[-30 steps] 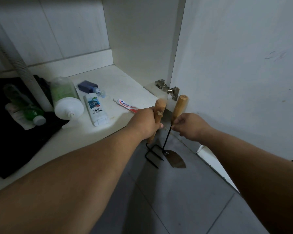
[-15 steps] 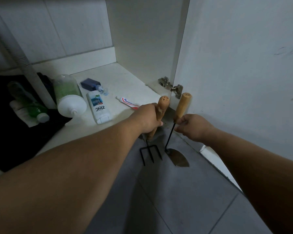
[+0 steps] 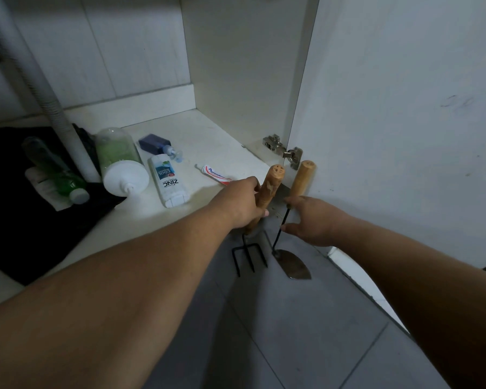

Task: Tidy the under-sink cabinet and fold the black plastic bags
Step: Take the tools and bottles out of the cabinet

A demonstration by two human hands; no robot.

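Your left hand point(image 3: 243, 204) grips fork point(image 3: 267, 197), right hand point(image 3: 314, 220) relaxed, barely touching trowel point(image 3: 292, 248) shank w/ fingertips — could tip over.

Dim, cool lighting. Brightest patch on cabinet floor point(image 3: 141, 211) near front edge. Forearms in deep shadow. Wide-angle bending at frame edges. Focus sharp at centre.

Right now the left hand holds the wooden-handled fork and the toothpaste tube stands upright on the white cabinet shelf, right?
Not quite. The head view shows the red-and-white toothpaste tube lying flat on the white cabinet shelf. The left hand does hold the wooden-handled black garden fork.
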